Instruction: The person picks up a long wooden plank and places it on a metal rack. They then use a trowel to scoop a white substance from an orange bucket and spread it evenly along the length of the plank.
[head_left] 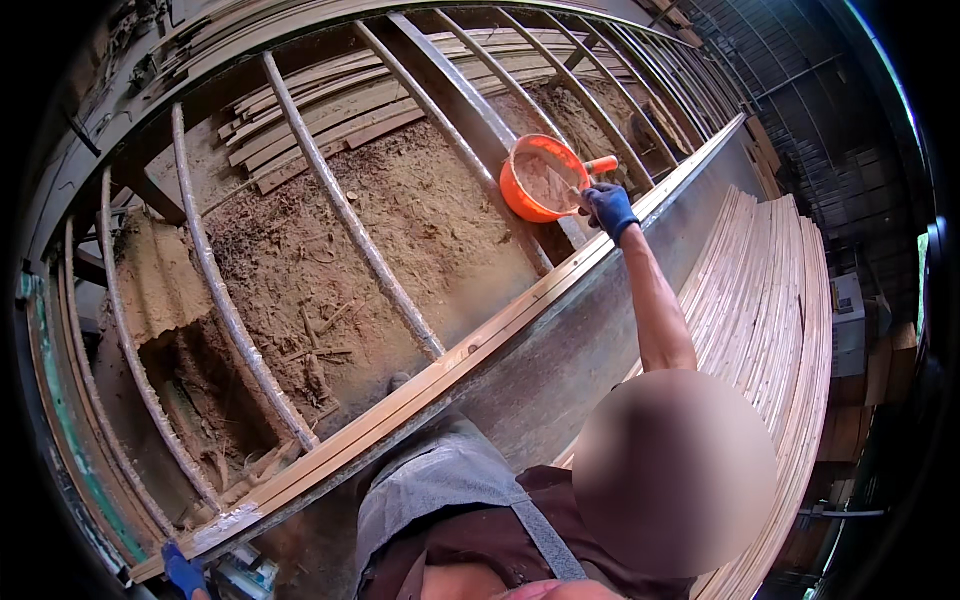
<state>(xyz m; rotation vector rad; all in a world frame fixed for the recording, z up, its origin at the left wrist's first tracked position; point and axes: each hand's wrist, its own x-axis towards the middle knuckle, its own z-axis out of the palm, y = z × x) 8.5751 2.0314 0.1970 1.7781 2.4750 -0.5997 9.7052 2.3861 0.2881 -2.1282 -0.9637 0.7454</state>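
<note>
An orange plastic pot point(527, 205) with a stubby side handle point(602, 164) stands on the metal rack, over a flat steel bar point(455, 72) and the round pipe point(400, 75) just left of it. Inside lies a pinkish-brown paste point(545, 182). The right hand point(608, 209), in a blue glove, is at the pot's near right rim, below the handle; its fingers are drawn in narrow around what looks like a slim tool point(574, 192), its tip over the paste, too small to name more closely. The left hand point(184, 573), also blue-gloved, is at the lower left, by the near end of the long wooden strips point(430, 378); it is partly cut off, and I cannot tell whether it grips them. These strips lie side by side along the rack's near edge, below the pot. More pipes cross the rack, with sawdust point(425, 215) and rough boards point(330, 118) beneath. To the right, a broad stack of planks point(765, 290) lies beyond a dark metal panel point(550, 370).
</note>
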